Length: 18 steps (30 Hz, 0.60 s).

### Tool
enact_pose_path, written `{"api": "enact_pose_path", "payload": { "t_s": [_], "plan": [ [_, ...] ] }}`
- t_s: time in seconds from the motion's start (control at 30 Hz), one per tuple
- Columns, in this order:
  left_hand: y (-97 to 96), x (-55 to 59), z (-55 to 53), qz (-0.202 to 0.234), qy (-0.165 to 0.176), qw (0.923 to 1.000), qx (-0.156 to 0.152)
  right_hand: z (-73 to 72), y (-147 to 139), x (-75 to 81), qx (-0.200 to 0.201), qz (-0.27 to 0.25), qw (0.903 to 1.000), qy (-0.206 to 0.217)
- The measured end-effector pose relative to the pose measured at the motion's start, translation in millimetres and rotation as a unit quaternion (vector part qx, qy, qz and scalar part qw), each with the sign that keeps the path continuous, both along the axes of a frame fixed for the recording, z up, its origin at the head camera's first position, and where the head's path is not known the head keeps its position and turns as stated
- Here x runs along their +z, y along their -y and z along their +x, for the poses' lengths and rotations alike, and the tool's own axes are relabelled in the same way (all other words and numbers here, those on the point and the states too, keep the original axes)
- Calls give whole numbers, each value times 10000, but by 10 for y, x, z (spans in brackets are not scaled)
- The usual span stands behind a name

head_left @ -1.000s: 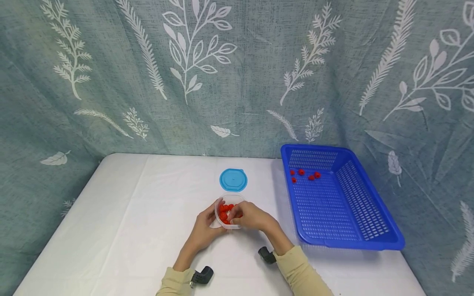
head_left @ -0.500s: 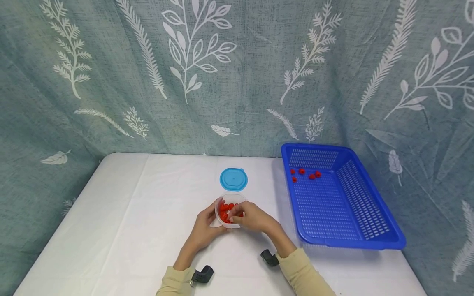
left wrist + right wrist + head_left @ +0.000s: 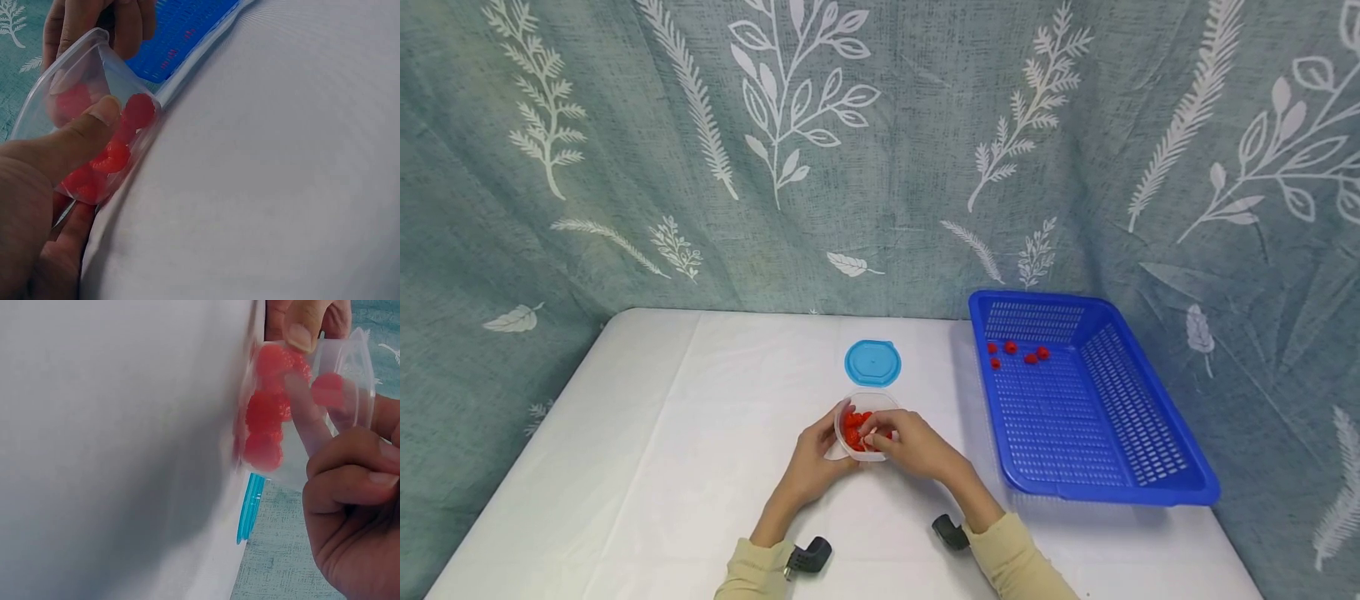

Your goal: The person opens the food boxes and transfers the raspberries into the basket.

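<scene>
My left hand (image 3: 817, 460) grips a clear plastic tub (image 3: 874, 402) that stands on the white table. Its thumb presses the tub's wall in the left wrist view. Several red raspberries (image 3: 264, 411) lie at the bottom of the tub. My right hand (image 3: 916, 446) reaches over the rim from the right, with fingers down inside. One raspberry (image 3: 328, 390), higher than the others, is pinched between the right hand's thumb and finger, seen through the wall. The right hand's other fingers (image 3: 353, 481) are curled outside the tub.
A round blue lid (image 3: 872, 363) lies on the white table (image 3: 700, 433) just beyond the tub. To the right stands a blue perforated basket (image 3: 1105, 492) with several raspberries (image 3: 1031, 358) in its far left corner. A patterned curtain (image 3: 887, 167) hangs behind the table.
My right hand's fingers have shifted slightly inside the tub, and its wrist has moved a little to the right and nearer. The left hand and the tub have stayed in place.
</scene>
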<state>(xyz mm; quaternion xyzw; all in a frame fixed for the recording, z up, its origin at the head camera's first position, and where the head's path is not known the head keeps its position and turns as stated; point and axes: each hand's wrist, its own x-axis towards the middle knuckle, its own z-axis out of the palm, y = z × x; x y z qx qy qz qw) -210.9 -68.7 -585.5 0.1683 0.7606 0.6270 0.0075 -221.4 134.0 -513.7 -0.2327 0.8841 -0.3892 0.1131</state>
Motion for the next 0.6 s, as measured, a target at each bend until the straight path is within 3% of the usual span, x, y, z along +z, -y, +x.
{"api": "enact_pose_path", "payload": {
  "t_s": [0.6],
  "plan": [
    [-11,15,6,37,30,9999,90,181,-5,42,-720,-883,9934,119]
  ]
}}
